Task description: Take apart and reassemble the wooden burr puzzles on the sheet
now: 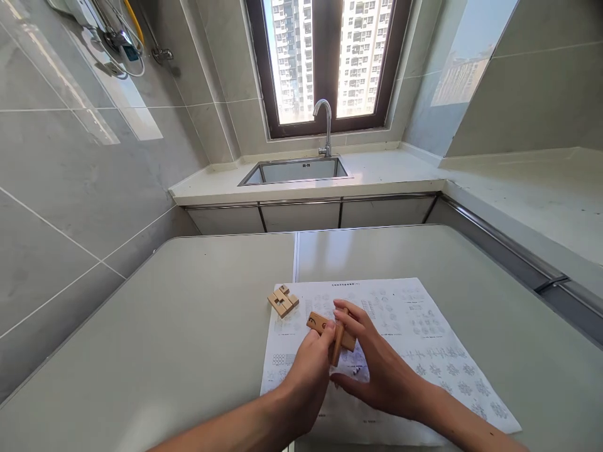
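Note:
My left hand (pixel 308 370) is closed on notched wooden puzzle pieces, its thumb pressed over the spot where they cross. One wooden piece (pixel 315 321) with dark markings sticks out to the upper left. Another wooden piece (pixel 337 346) stands crosswise to it. My right hand (pixel 370 355) curls around the crosswise piece from the right, fingertips at its upper end and thumb near its lower end. Beyond my left hand, a small cluster of interlocked wooden pieces (pixel 281 302) lies on the upper left corner of a printed sheet (pixel 398 411). The fingers hide part of the held pieces.
The sheet, covered with small line diagrams, lies on a pale table (pixel 188 326) with a seam down its middle. Past the far edge is a counter (pixel 381 166) with a sink (pixel 301 181) and faucet (pixel 328 129). A tiled wall (pixel 70 182) stands on the left.

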`<state>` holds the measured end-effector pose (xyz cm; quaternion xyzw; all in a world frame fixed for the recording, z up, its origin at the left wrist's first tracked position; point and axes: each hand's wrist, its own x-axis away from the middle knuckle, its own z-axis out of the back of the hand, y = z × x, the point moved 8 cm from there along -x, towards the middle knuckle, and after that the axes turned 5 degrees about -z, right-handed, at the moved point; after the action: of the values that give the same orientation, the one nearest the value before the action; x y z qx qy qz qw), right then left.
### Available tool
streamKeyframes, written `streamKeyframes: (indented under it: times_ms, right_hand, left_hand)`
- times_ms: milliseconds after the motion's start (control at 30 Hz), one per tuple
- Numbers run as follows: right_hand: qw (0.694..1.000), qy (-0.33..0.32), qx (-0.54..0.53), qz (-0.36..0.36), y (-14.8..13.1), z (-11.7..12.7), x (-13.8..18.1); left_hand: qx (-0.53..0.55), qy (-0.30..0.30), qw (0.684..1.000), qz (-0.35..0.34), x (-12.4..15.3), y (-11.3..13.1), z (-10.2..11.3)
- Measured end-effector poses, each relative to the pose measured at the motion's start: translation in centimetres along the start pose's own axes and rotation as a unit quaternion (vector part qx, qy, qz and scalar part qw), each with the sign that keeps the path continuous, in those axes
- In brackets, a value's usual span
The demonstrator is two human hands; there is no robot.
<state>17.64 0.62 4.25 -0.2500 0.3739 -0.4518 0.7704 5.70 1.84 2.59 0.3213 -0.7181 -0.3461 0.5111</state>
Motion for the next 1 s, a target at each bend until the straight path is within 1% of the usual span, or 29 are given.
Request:
streamKeyframes:
  times_ms: [100,267,367,400,500,600,700,800,867,967,1000]
  right_hand:
    - [0.999,0.032,-0.020,0.003,-0.7,0.5,0.4]
    - [0.997,0.081,-0.015,-0.001,-1.3,0.7,0.2]
    - [0.996,0.092,-0.017,0.005,-1.3,0.9,-0.4]
    - [0.995,0.098,-0.017,0.010,-1.3,1.0,-0.6]
    - [0.994,0.104,-0.014,0.027,-1.0,1.4,-1.3]
    - [0.993,0.114,-0.013,0.042,-0.7,1.9,-1.9]
    - [0.992,0.116,-0.006,0.053,-0.7,2.3,-2.5]
    - [0.990,0.128,0.007,0.056,-0.9,3.0,-3.0]
    - [0.988,0.146,0.019,0.037,-0.4,3.9,-3.0]
    - [0.985,0.168,0.031,-0.024,1.9,5.9,-2.3]
    - [0.986,0.154,0.037,-0.042,3.0,6.3,-2.0]
  left_hand:
    - [0.017,-0.028,0.999,-0.013,0.5,-0.1,-0.5]
    - [0.014,-0.023,1.000,-0.009,0.5,-0.2,-0.7]
    - [-0.004,-0.038,0.999,-0.034,-0.1,0.1,-0.5]
    - [-0.008,-0.040,0.998,-0.052,-0.4,0.3,-0.4]
    - [-0.014,-0.026,0.995,-0.092,-1.3,0.7,-0.1]
    - [-0.008,-0.010,0.994,-0.105,-2.0,0.9,-0.2]
    - [-0.005,-0.009,0.994,-0.113,-2.5,1.3,-0.7]
    - [0.000,-0.007,0.992,-0.129,-3.3,2.6,-1.0]
    - [0.005,0.001,0.988,-0.152,-4.1,4.4,-0.7]
    - [-0.011,0.025,0.984,-0.177,-5.3,7.3,1.1]
    - [-0.029,0.030,0.983,-0.180,-5.6,8.1,1.9]
